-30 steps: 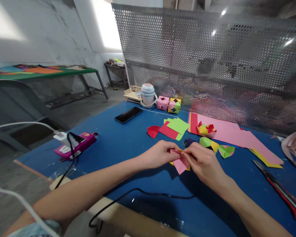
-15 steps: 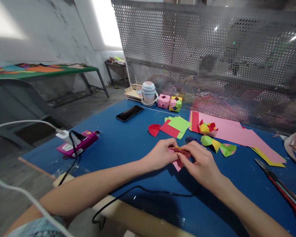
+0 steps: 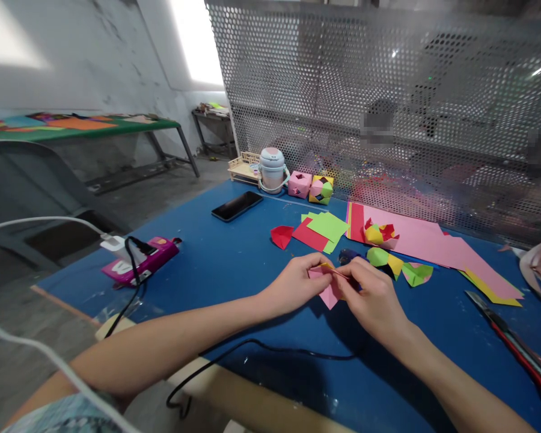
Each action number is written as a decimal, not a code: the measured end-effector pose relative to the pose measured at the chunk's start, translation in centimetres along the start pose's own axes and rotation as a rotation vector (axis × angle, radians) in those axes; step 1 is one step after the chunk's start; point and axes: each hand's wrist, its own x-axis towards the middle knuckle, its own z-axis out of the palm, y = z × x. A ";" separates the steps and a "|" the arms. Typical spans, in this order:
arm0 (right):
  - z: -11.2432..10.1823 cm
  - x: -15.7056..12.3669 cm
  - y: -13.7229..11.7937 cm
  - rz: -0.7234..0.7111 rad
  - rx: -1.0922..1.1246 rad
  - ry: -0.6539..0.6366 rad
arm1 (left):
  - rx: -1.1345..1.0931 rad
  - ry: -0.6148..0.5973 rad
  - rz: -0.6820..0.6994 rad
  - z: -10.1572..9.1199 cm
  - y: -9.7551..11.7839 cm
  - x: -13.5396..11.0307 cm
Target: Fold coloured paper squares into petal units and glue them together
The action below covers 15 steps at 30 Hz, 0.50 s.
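Observation:
Pinched between both hands is a folded piece of pink paper (image 3: 330, 296) with a yellow edge on top, held just above the blue table. My left hand (image 3: 296, 281) grips its left side with thumb and fingers, partly covering it. My right hand (image 3: 373, 296) pinches the right side, its fingertips close to the left thumb. Beyond the hands lie a red folded piece (image 3: 282, 236), green paper sheets (image 3: 328, 228) and a red sheet (image 3: 310, 234). Folded green-and-yellow pieces (image 3: 385, 262) and a green-and-pink piece (image 3: 417, 273) rest past the right hand.
A utility knife (image 3: 487, 310) and scissors (image 3: 538, 373) lie at right. Pink sheets (image 3: 421, 234) carry a folded paper flower (image 3: 380, 233). At the back stand paper cubes (image 3: 299, 184) and a lidded flask (image 3: 272, 171). A phone (image 3: 237, 206), purple power strip (image 3: 151, 260) and black cable (image 3: 270, 346) are left and front.
The pink paper has been turned, so its pointed lower part now hangs more squarely between the hands. My right fingers have shifted slightly along its edge.

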 end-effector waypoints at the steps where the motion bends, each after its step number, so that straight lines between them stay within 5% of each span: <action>1: 0.0 0.0 0.0 -0.002 -0.001 0.003 | 0.008 0.001 0.010 0.0 0.0 -0.1; 6: -1.6 0.4 -0.8 -0.062 -0.031 0.016 | 0.048 0.016 0.053 -0.4 0.3 -0.1; 11: -6.3 1.6 -0.2 0.059 -0.132 0.229 | 0.086 0.191 0.014 -2.0 1.1 0.6; 15: -7.8 0.7 2.6 0.206 -0.187 0.068 | 0.021 0.285 -0.012 -3.2 0.9 1.4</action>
